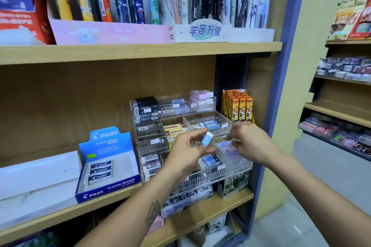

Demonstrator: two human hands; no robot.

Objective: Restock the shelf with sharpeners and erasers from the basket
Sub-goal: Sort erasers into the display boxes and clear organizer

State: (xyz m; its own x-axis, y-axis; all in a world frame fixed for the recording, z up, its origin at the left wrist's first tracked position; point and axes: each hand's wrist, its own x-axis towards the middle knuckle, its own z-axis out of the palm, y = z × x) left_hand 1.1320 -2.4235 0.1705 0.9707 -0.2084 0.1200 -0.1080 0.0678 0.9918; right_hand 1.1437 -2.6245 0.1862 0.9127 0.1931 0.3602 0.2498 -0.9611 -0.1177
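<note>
Presently, largest to smallest:
Shelf (140, 52): wooden boards; bare back panel and free board left of the organizer.
Organizer (202, 118): clear tiered acrylic tray at the shelf's right end, compartments part-filled with erasers, open room in the middle-right bin.
Pilot box (106, 166): just left of the organizer, near the shelf's front edge.
Left hand (186, 150): fingers pinching a blue-sleeved eraser (206, 139), held before the middle tier.
Right hand (253, 142): fingertips at a lower bin's front edge; grip unclear, blurred.
</note>
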